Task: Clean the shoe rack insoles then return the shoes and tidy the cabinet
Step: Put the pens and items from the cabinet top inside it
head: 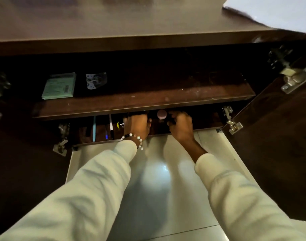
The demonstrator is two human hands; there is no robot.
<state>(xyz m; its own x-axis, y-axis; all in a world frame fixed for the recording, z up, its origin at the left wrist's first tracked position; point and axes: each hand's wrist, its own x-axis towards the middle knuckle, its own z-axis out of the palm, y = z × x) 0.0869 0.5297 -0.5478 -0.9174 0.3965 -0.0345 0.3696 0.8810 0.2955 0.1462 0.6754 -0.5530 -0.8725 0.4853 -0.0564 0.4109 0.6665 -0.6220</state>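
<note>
I look down into a dark wooden cabinet (pixel 148 100) with both doors swung open. Both hands reach into the lower compartment under the middle shelf. My left hand (pixel 137 126), with a beaded bracelet on the wrist, has its fingertips hidden beneath the shelf edge. My right hand (pixel 181 126) curls its fingers round a small dark object (pixel 171 122) that is too dim to identify. A round pinkish item (pixel 161 114) sits between the two hands, just under the shelf. No shoes or insoles are in view.
A green packet (pixel 59 86) and a clear blister pack (pixel 95 80) lie on the middle shelf at the left. Thin upright items, one teal (pixel 94 128) and one white (pixel 111 125), stand in the lower compartment. The door hinges (pixel 234 125) stick out at the sides. A glossy tiled floor (pixel 157 188) is below.
</note>
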